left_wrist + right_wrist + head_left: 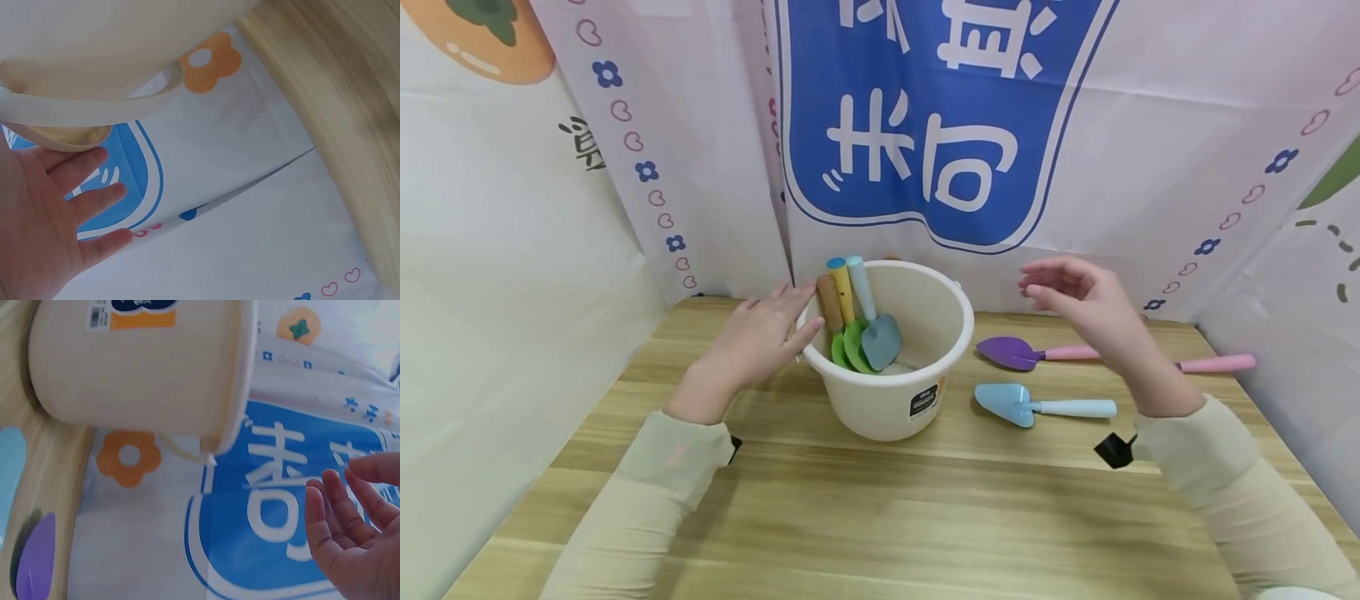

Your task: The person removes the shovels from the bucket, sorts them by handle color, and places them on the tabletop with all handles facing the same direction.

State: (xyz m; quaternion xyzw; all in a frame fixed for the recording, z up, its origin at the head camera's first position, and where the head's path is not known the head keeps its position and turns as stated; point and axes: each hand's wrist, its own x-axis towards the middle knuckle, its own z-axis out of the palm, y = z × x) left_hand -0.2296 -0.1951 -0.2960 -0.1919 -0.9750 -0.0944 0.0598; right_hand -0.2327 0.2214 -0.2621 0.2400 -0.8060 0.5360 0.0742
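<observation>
The left hand (758, 337) rests straight-fingered on the bucket (872, 410) near the back edge of the desk (880, 517), the right hand (1086, 302) hovers empty, and with three trowels (881, 343) inside, loading seems under way, probably calling for a grip on the purple trowel (1011, 353) alongside.

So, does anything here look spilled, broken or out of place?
Nothing stands out. The bucket stands upright, with three garden tools leaning inside, handles up. The purple trowel and pale blue trowel lie on the table, with no spill or damage that I can see. Another tool's pink handle shows too, but its other end is hidden.
</observation>
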